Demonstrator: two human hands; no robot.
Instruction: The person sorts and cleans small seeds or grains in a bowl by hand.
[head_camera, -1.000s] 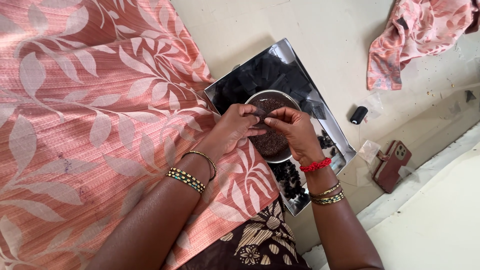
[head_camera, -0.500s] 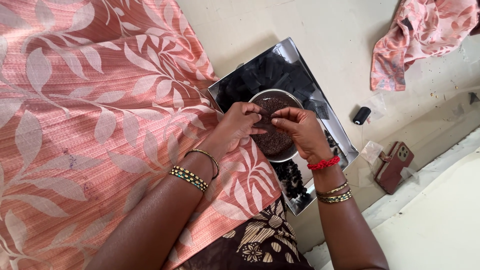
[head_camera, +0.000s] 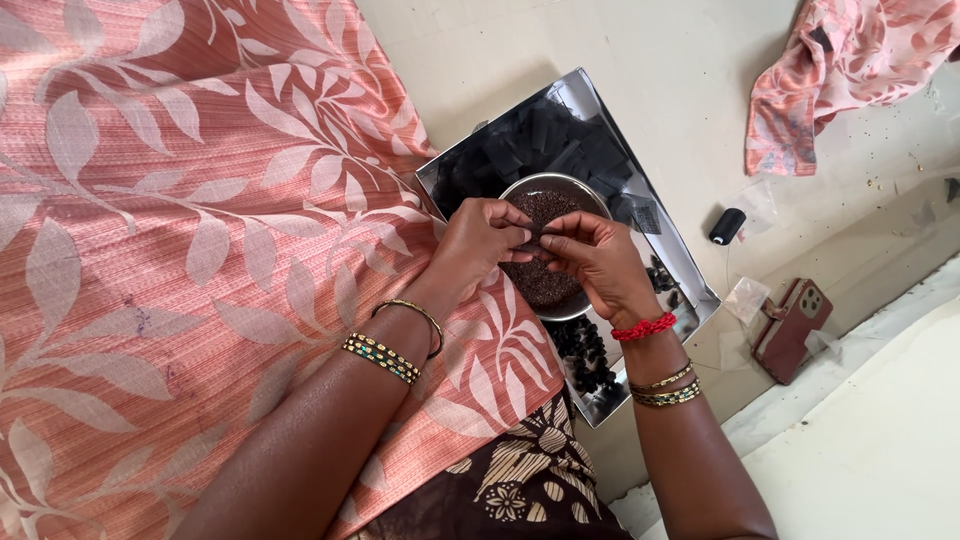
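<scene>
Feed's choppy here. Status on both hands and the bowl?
Left hand and right hand pinch a small dark piece over the bowl of dark beads. Nothing blocks them.

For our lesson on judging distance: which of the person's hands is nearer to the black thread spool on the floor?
Right. The right hand is over the bowl, on the side toward the black thread spool; the left hand lies beyond it, farther away.

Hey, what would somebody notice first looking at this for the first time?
Probably the big salmon-pink leaf-print cloth filling the left side. Next, the left hand and right hand meeting fingertip to fingertip over a round bowl of small dark beads, which sits in a shiny tray on the floor.
</scene>
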